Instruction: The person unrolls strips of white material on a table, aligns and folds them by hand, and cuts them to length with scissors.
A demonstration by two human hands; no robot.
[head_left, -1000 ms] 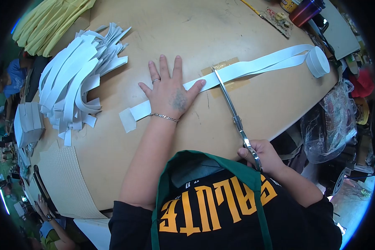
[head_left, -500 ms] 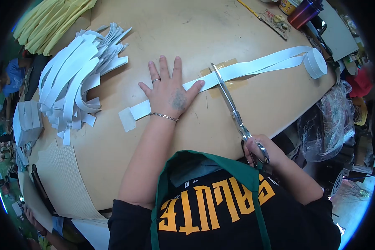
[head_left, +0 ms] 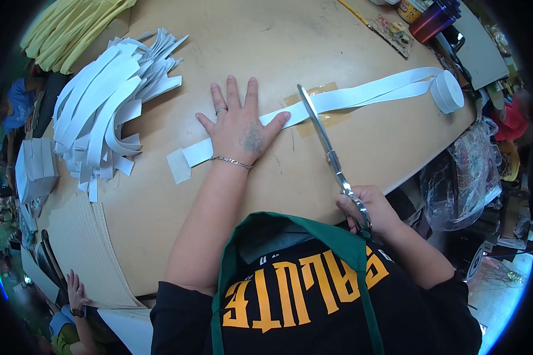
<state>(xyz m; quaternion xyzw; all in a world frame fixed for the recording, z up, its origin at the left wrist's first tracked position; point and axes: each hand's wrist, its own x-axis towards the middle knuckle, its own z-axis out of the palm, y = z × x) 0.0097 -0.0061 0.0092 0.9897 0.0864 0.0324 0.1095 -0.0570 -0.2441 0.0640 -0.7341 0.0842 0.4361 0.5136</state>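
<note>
My left hand lies flat with its fingers spread, pressing a white strip onto the table. The strip's left end touches a pale patch of tape. From my hand the strip runs right, over brown tape, to a white roll. My right hand is wrapped round the handles of long metal scissors. Their blades cross the strip near the brown tape, to the right of my left thumb. Whether the strip is cut there is unclear.
White cut strips are heaped at the left, below yellow material. A white box and a textured sheet lie at the left edge. A tumbler stands at the upper right. Another person's hand shows at the lower left.
The scissors opened somewhat and then closed again, their tips now slightly farther left and up. My left hand has stayed on the strip. The other person's hand at the lower left has moved.
</note>
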